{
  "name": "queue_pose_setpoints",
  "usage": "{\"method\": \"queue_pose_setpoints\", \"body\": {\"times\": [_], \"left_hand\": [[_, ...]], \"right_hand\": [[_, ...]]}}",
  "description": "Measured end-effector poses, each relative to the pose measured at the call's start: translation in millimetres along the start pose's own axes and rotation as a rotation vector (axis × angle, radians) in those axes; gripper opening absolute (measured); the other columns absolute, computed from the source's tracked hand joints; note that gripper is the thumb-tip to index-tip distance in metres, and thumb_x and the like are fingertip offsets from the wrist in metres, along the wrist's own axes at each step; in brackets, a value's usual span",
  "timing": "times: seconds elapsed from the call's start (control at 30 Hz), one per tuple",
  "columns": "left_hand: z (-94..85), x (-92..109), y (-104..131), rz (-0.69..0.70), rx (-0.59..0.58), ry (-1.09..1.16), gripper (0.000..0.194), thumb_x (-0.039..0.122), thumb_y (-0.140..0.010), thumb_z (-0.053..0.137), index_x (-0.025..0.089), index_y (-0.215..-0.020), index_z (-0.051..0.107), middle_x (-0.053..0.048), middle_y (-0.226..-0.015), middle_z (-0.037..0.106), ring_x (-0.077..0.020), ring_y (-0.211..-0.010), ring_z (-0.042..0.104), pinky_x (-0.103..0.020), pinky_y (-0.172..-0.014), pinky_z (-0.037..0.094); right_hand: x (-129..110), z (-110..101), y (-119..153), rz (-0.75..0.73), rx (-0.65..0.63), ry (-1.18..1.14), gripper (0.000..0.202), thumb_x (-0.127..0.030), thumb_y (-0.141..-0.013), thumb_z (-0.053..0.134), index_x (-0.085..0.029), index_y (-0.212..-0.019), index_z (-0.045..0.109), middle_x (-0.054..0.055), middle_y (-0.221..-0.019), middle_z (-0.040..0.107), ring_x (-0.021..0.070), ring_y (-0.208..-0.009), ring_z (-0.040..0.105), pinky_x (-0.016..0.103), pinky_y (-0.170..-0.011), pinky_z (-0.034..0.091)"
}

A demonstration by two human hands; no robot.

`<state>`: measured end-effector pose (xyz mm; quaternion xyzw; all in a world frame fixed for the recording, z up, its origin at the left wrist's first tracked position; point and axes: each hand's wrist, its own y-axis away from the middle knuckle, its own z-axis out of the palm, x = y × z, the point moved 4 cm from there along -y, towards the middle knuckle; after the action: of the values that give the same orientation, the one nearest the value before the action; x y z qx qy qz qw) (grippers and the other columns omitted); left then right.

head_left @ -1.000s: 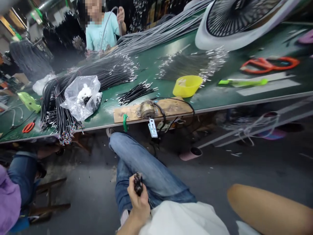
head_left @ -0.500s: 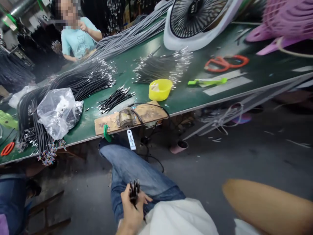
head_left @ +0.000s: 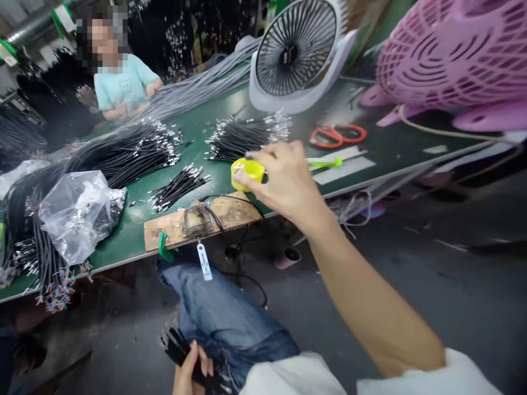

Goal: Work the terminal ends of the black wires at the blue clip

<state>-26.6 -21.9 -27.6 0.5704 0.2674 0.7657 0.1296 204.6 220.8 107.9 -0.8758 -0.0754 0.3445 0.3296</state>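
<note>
My left hand (head_left: 193, 367) is closed around a bundle of short black cables (head_left: 175, 345) over my lap, at the bottom of the view. Out over the table, my right hand (head_left: 284, 178) reaches to the yellow cup (head_left: 247, 174), its thumb and fingers apart at the rim. White bits lie inside the cup, partly hidden by the thumb. Left of the cup, a small pile of short black cables (head_left: 179, 186) lies on the green table. Behind it is a larger pile of cables with silvery ends (head_left: 242, 137).
A wooden board (head_left: 239, 211) with a small motor (head_left: 196, 220) sits at the table's edge. Red scissors (head_left: 337, 136), a white fan (head_left: 296, 55) and a pink fan (head_left: 444, 60) stand right. A plastic bag (head_left: 76, 214) lies left. A person (head_left: 125, 85) sits across the table.
My right arm has come in from the lower right, its hand now at the yellow cup. The left hand and its bundle have moved down and left, the cables tilting left. The view has shifted.
</note>
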Motion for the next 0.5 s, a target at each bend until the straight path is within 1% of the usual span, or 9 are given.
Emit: {"method": "queue_pose_setpoints", "body": {"times": [0.1, 0.13, 0.2, 0.27, 0.3, 0.33, 0.4, 0.43, 0.5], "left_hand": [[-16.7, -14.5, -17.2, 0.061, 0.044, -0.048, 0.03, 0.03, -0.087, 0.054, 0.018, -0.114, 0.055, -0.008, -0.116, 0.057, -0.0219, -0.097, 0.058, -0.041, -0.079, 0.05], [-21.1, -18.2, -17.7, 0.085, 0.069, -0.056, 0.03, 0.03, -0.087, 0.055, 0.018, -0.114, 0.056, -0.007, -0.115, 0.057, -0.023, -0.098, 0.058, -0.04, -0.079, 0.051], [-26.0, -25.0, -16.0, 0.141, 0.129, -0.056, 0.026, 0.031, -0.086, 0.055, 0.018, -0.108, 0.058, -0.007, -0.111, 0.058, -0.0208, -0.095, 0.059, -0.038, -0.078, 0.051], [-24.3, -30.3, -16.0, 0.188, 0.188, -0.023, 0.028, 0.036, -0.082, 0.06, 0.013, -0.098, 0.06, -0.008, -0.101, 0.062, -0.0157, -0.078, 0.062, -0.033, -0.069, 0.052], [-21.3, -31.3, -18.0, 0.197, 0.209, 0.006, 0.036, 0.045, -0.077, 0.063, 0.013, -0.094, 0.06, -0.007, -0.089, 0.065, -0.0112, -0.057, 0.058, -0.027, -0.054, 0.05], [-17.2, -30.7, -21.2, 0.192, 0.209, 0.072, 0.045, 0.053, -0.072, 0.064, 0.014, -0.093, 0.058, -0.003, -0.073, 0.064, -0.0064, -0.039, 0.048, -0.022, -0.041, 0.041], [-9.6, -21.0, -28.4, 0.207, 0.239, 0.129, 0.059, 0.064, -0.067, 0.061, 0.017, -0.101, 0.054, 0.007, -0.047, 0.05, -0.0024, -0.028, 0.028, -0.017, -0.032, 0.029], [-6.1, -12.8, -31.5, 0.221, 0.251, 0.151, 0.063, 0.067, -0.063, 0.062, 0.018, -0.101, 0.052, 0.01, -0.042, 0.045, -0.0021, -0.027, 0.024, -0.016, -0.03, 0.026], [2.0, 6.1, -35.7, 0.241, 0.225, 0.241, 0.057, 0.067, -0.064, 0.062, 0.02, -0.094, 0.049, 0.012, -0.039, 0.043, -0.001, -0.026, 0.019, -0.015, -0.029, 0.022]], "right_hand": [[11.5, 28.1, -9.7, -0.018, -0.083, 0.215, 0.046, -0.051, -0.078, 0.057, -0.006, -0.08, 0.068, 0.021, -0.121, 0.053, 0.039, -0.114, 0.041, 0.056, -0.084, 0.034], [14.2, 36.7, -10.0, -0.049, -0.102, 0.227, 0.046, -0.049, -0.082, 0.052, -0.007, -0.08, 0.069, 0.02, -0.127, 0.05, 0.037, -0.116, 0.04, 0.052, -0.083, 0.033], [19.1, 47.0, -7.3, -0.065, -0.084, 0.202, 0.039, -0.044, -0.081, 0.055, -0.01, -0.071, 0.07, 0.017, -0.125, 0.055, 0.0332, -0.11, 0.044, 0.047, -0.077, 0.034], [22.1, 52.1, -4.0, -0.06, -0.067, 0.162, 0.028, -0.036, -0.077, 0.063, -0.01, -0.07, 0.07, 0.019, -0.115, 0.061, 0.0324, -0.105, 0.047, 0.046, -0.074, 0.034], [23.2, 53.5, -3.5, -0.052, -0.056, 0.142, 0.025, -0.034, -0.073, 0.067, -0.009, -0.069, 0.07, 0.021, -0.106, 0.065, 0.0329, -0.101, 0.048, 0.047, -0.072, 0.034], [24.0, 54.6, -4.2, -0.037, -0.045, 0.128, 0.023, -0.031, -0.072, 0.069, -0.009, -0.068, 0.07, 0.022, -0.104, 0.066, 0.0329, -0.1, 0.049, 0.048, -0.073, 0.033], [25.2, 56.8, -7.7, 0.026, -0.06, 0.17, 0.023, -0.032, -0.072, 0.069, -0.01, -0.063, 0.07, 0.02, -0.109, 0.065, 0.0317, -0.102, 0.049, 0.048, -0.076, 0.034], [25.4, 57.1, -9.1, 0.077, -0.088, 0.201, 0.027, -0.034, -0.072, 0.069, -0.009, -0.062, 0.07, 0.019, -0.109, 0.065, 0.0324, -0.103, 0.049, 0.048, -0.077, 0.035], [21.9, 52.8, -6.7, 0.141, -0.157, 0.275, 0.036, -0.042, -0.072, 0.068, -0.006, -0.067, 0.071, 0.021, -0.113, 0.062, 0.0367, -0.106, 0.048, 0.05, -0.075, 0.037]]}}
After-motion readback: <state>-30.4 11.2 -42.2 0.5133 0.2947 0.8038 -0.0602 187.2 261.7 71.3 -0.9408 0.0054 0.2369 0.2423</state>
